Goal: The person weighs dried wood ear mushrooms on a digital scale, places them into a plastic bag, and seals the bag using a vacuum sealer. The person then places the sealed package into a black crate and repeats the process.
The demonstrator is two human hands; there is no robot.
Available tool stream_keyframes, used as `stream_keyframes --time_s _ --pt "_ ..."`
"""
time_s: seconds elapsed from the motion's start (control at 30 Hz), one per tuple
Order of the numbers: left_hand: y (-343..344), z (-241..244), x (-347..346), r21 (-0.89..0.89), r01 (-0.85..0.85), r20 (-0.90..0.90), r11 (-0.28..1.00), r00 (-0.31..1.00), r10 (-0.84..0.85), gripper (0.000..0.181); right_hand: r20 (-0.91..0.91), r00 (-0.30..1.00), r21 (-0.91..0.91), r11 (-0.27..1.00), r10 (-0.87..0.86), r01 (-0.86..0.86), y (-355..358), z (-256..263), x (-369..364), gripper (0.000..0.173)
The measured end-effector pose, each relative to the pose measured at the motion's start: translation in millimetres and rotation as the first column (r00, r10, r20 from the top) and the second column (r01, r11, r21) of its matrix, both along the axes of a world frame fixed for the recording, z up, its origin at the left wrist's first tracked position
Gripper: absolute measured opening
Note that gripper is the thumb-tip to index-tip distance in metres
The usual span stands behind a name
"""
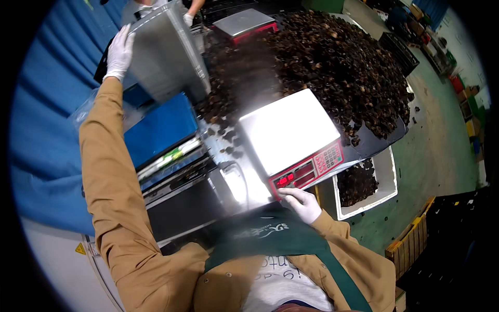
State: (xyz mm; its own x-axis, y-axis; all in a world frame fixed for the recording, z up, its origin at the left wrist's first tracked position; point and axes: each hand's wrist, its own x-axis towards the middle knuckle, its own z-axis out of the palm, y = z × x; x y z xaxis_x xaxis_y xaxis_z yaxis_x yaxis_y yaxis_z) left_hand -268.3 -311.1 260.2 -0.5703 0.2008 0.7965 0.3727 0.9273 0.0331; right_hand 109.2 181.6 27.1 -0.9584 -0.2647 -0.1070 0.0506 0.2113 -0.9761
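Observation:
My left hand (120, 52), in a white glove, lies against the edge of a large grey box-shaped cover (163, 54) that stands tilted at the upper left. Whether its fingers grip that edge is unclear. My right hand (302, 203), also gloved, touches the lower left front of a red digital scale (327, 156) with its fingertips. Nothing shows in its palm. The scale's bright metal pan (289, 130) carries nothing, and its display is lit red. Beside the scale on the left is a machine with a blue top (161, 128) and a black belt-like surface (185, 210).
A large heap of dark brown pieces, possibly mushrooms (339, 62), covers the far table. Behind stands a second scale (245, 24). Another person's gloved hand (188, 19) is behind the cover. A white foam box (366, 195) holds more pieces, near a wooden crate (409, 238).

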Motion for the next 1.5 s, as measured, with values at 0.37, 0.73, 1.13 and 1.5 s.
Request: stream_keyframes --time_s 0.37,0.73,1.13,1.5 --pt "-136 28 -69 0.591 -0.148 0.589 0.793 0.751 -0.299 0.031 0.180 0.983 -0.136 0.988 -0.042 0.067 74 -11 -49 0.027" --pt "278 -74 96 -0.193 0.651 0.213 0.734 0.758 -0.616 0.013 0.162 0.954 -0.137 0.952 -0.251 0.273 84 -5 -72 0.026" --pt "323 -179 137 0.400 0.429 0.653 0.810 0.487 -0.580 0.036 -0.218 0.833 -0.059 0.859 -0.509 0.509 176 -13 -188 0.049" --pt "410 -215 3 0.800 -0.408 0.556 0.439 0.231 -0.798 0.050 -0.655 0.570 0.358 0.460 -0.496 0.812 247 -5 -403 0.094"
